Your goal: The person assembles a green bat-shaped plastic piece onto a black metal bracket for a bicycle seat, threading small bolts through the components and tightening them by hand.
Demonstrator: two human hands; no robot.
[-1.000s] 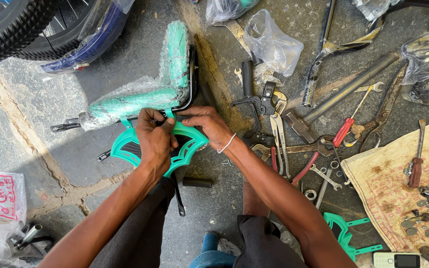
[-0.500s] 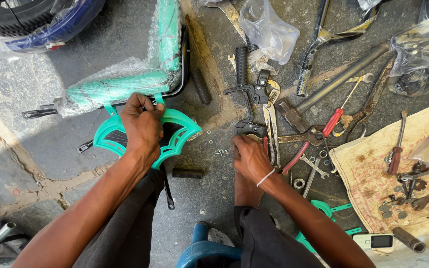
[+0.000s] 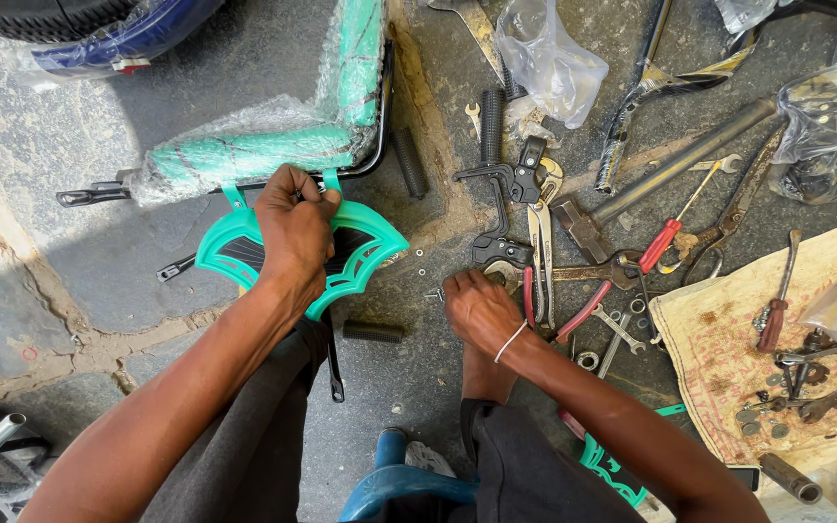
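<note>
My left hand (image 3: 294,228) grips the top of a teal plastic fan-shaped part (image 3: 360,266) and holds it against a black metal frame wrapped in teal padding and clear plastic (image 3: 244,155). My right hand (image 3: 477,308) is down on the stone floor with its fingers closed over small hardware by a tiny screw (image 3: 435,293), right next to black pliers (image 3: 498,208). What the fingers pinch is hidden. A white band circles my right wrist.
Tools are spread on the right: a hammer (image 3: 670,169), a red-handled screwdriver (image 3: 666,237), spanners (image 3: 622,329), shears (image 3: 646,82). A stained cloth (image 3: 728,339) holds nuts and bolts. Plastic bags (image 3: 549,63), a tyre (image 3: 50,15) and a blue stool (image 3: 394,479) sit nearby.
My right hand left the teal part and dropped to the floor beside the pliers. My left hand stays on the teal part. The view has shifted slightly.
</note>
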